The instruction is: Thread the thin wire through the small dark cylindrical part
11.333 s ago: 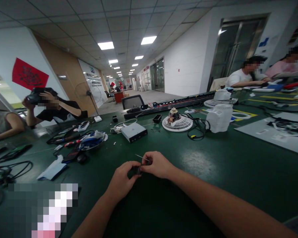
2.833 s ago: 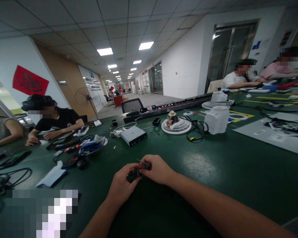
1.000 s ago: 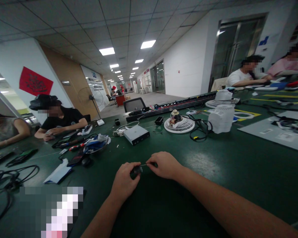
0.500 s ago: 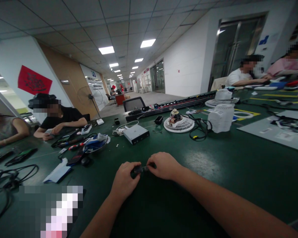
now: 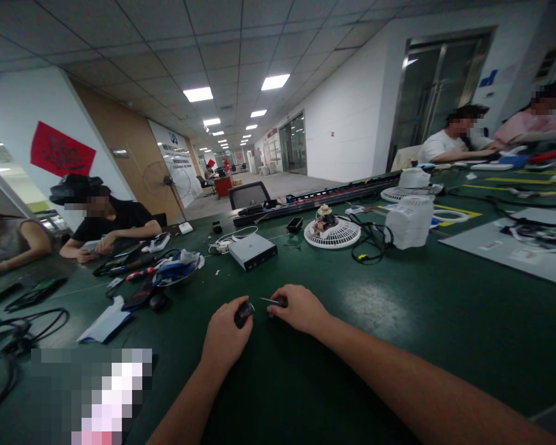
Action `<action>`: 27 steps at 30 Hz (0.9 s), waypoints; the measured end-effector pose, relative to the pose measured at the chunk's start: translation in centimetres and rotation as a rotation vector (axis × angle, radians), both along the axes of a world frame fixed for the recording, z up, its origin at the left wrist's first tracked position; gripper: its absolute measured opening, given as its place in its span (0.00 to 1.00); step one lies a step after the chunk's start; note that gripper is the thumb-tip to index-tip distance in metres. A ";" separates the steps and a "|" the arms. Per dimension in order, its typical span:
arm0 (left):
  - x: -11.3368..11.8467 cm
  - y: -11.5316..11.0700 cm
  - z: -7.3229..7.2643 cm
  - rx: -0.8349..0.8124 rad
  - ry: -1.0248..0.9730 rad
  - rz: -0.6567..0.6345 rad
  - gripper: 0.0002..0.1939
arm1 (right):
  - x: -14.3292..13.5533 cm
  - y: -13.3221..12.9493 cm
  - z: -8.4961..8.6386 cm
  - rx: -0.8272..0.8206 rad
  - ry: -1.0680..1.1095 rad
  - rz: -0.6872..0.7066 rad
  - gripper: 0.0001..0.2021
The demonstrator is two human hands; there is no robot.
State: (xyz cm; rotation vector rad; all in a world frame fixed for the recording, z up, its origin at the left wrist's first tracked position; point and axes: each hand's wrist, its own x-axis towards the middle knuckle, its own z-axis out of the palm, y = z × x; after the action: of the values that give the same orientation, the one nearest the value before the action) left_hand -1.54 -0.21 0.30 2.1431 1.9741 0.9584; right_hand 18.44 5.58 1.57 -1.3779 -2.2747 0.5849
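Observation:
My left hand (image 5: 226, 330) is closed around a small dark cylindrical piece (image 5: 244, 314) with a shiny end that faces right. Across a short gap, my right hand (image 5: 301, 308) pinches a small screwdriver-like tool (image 5: 269, 301). Its thin metal shaft points left toward the dark piece, and its dark rear end is partly covered by my fingers. Both hands are low over the green table (image 5: 278, 377), and the two pieces are apart. Something small and dark shows under my right fingertips, too unclear to name.
Beyond my hands sits a grey optical drive (image 5: 252, 250). A white fan part (image 5: 332, 232) with an exposed motor and a white housing (image 5: 410, 221) stand farther right. Tools, cloths and black cables (image 5: 23, 334) lie on the left. Other people sit at the far sides.
My hands have drawn apart; the metal shaft has come away from the dark piece. My left hand has shifted slightly left, and the shaft in my right hand is now exposed.

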 end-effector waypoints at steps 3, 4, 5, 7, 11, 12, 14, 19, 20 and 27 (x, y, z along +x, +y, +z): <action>0.1 0.1 0.1 -0.005 -0.017 0.010 0.20 | -0.1 0.1 -0.4 -0.046 0.004 0.058 0.10; 0.1 0.1 0.1 -0.007 -0.026 0.013 0.21 | -0.1 0.1 -0.4 -0.053 0.006 0.078 0.10; 0.2 0.1 0.1 -0.011 -0.034 0.016 0.21 | 0.0 0.0 -0.4 -0.059 0.010 0.096 0.09; 0.2 0.1 0.1 -0.023 -0.045 0.022 0.21 | 0.1 0.0 -0.3 -0.068 0.015 0.118 0.08; 0.2 0.0 0.0 -0.034 -0.042 0.024 0.20 | 0.3 0.0 -0.2 -0.100 0.030 0.122 0.10; 0.1 0.0 0.0 -0.033 -0.041 0.020 0.20 | 0.3 0.0 -0.1 -0.108 0.033 0.128 0.10; 0.0 0.0 -0.1 -0.034 -0.046 0.008 0.20 | 0.3 -0.1 -0.1 -0.113 0.035 0.136 0.09; -0.1 0.0 -0.2 -0.052 -0.089 -0.073 0.20 | 0.2 -0.1 0.2 -0.034 0.157 0.105 0.07; 0.0 0.0 -0.1 -0.053 -0.097 -0.103 0.20 | 0.2 -0.1 0.3 -0.026 0.195 0.105 0.08; 1.0 -0.6 0.8 -0.034 -0.134 -0.301 0.21 | -0.1 -0.4 0.2 -0.065 0.329 0.149 0.07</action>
State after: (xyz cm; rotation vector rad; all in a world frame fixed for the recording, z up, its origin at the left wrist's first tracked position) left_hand -0.59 -0.82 1.13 2.2083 1.5399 0.9785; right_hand 18.38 5.20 1.76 -1.0549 -2.1151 0.8717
